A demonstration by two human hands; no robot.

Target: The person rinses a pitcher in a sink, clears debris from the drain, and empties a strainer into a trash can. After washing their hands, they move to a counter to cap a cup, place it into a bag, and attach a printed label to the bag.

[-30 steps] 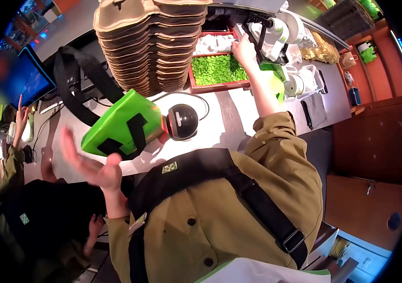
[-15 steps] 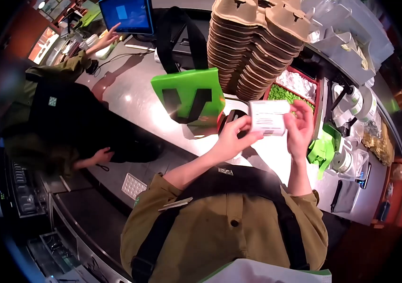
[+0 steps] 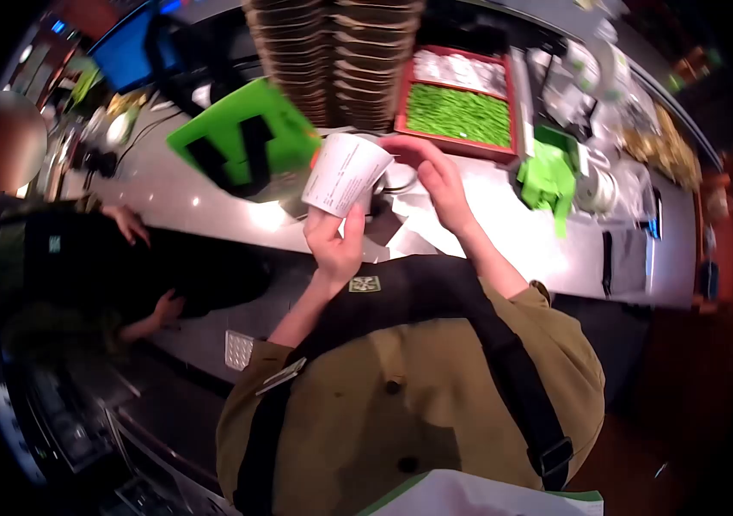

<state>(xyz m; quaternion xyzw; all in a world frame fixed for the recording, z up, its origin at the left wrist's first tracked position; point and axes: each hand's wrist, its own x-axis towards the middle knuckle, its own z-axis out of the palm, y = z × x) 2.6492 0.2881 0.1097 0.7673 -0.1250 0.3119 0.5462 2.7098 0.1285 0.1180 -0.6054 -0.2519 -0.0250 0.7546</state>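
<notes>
A white paper cup (image 3: 345,175) with lines of small print on its side is tilted above the counter. My left hand (image 3: 332,245) is closed around its lower part, thumb on the near side. My right hand (image 3: 437,181) is beside the cup's upper right edge, its fingers curved loosely apart; whether a fingertip touches the cup is hard to see. Behind the cup on the left stands a bright green bag (image 3: 293,125) with black straps. White paper (image 3: 418,236) lies on the counter under my hands.
Tall stacks of brown cardboard cup carriers (image 3: 375,64) stand at the back. Right of them is a red tray (image 3: 461,153) with green and white packets. A green cloth (image 3: 547,176) and plastic containers are farther right. At left stands a co-worker (image 3: 82,258) in a black apron.
The cup has turned and tilted, and my right hand has moved off its side. My view has swung right. The co-worker's arm has come down from the screen.
</notes>
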